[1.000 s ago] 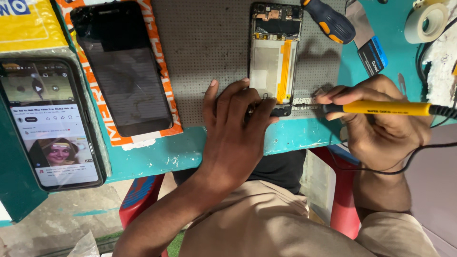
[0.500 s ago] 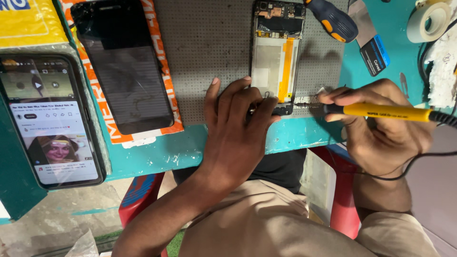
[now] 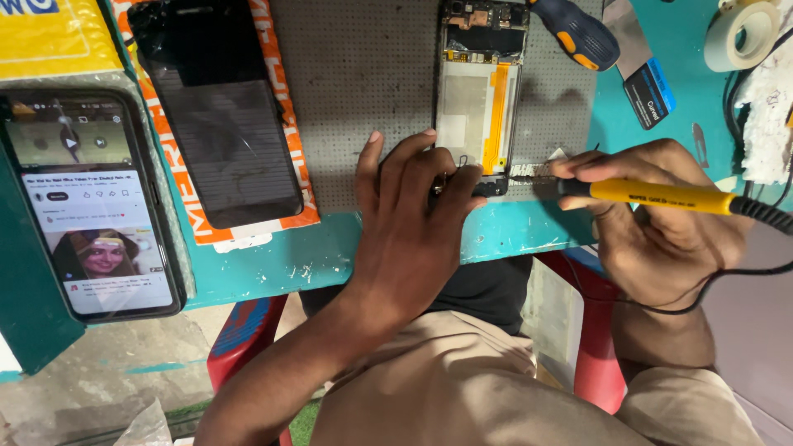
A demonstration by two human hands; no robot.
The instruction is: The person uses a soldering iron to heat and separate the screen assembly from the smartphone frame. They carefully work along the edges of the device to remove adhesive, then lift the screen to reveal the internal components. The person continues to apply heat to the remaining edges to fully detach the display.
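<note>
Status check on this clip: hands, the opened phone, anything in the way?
Left hand pinning opened phone at its bottom edge. Right hand gripping yellow soldering iron, tip there. Nothing blocking.

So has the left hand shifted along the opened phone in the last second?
No. The left hand still presses the lower end of the opened phone, in the same spot against the grey mat.
</note>
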